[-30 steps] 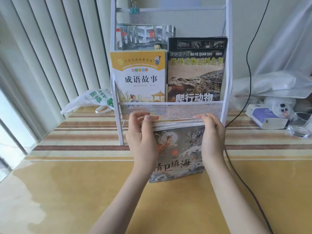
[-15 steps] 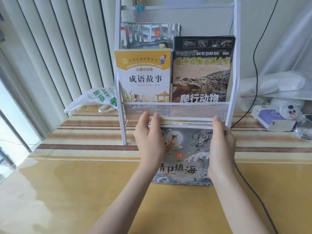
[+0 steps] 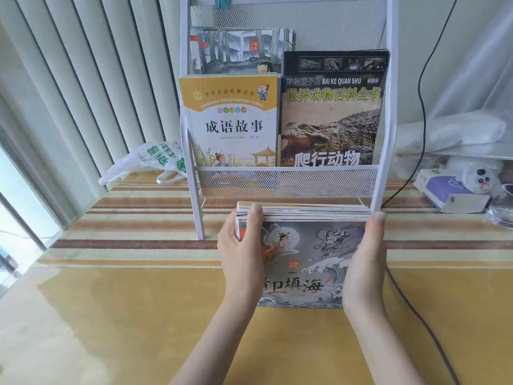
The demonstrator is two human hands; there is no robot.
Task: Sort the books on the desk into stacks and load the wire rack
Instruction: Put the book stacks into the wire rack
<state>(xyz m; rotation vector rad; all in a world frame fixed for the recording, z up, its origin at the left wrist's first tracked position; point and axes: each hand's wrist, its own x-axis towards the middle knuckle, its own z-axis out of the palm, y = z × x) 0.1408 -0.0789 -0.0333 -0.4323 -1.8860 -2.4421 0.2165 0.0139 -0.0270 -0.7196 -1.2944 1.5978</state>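
A: Hands first. What did the left hand (image 3: pixel 240 257) have?

B: It was clamped on the left edge of a stack of thin picture books (image 3: pixel 305 245), fingers curled over the top corner, palm flat against the side. The right hand (image 3: pixel 366 254) pressed the opposite edge, fingers straight, thumb hidden behind the stack. Both were closed on the same stack, squeezing it between them.

A: Position of the stack?

B: Upright on its lower edge on the counter (image 3: pixel 111 315), front cover facing the camera: a dragon, waves, a figure in red. The page edges at the top looked roughly level. It stood just in front of the wire rack (image 3: pixel 384 134), near the bottom mesh panel; whether it touched the rack, I could not tell.

A: And the rack itself?

B: White frame, mesh fronts. The middle tier held two books side by side: a yellow-and-white storybook (image 3: pixel 230 120) on the left, a dark crocodile-cover encyclopedia (image 3: pixel 330 112) on the right, both upright and leaning back. Behind and above them, on the upper tier, sat a grey illustrated book (image 3: pixel 244 50). A teal binder clip (image 3: pixel 222 2) hung on the top rail.

A: Surroundings?

B: A white-and-green plastic bag (image 3: pixel 150 161) lay left of the rack by the vertical blinds (image 3: pixel 83 79). A black cable (image 3: pixel 422 79) ran down the wall on the right and across the counter. Further right: a purple-and-white box (image 3: pixel 447 193) with a small white plush toy (image 3: pixel 480 176) beside it.
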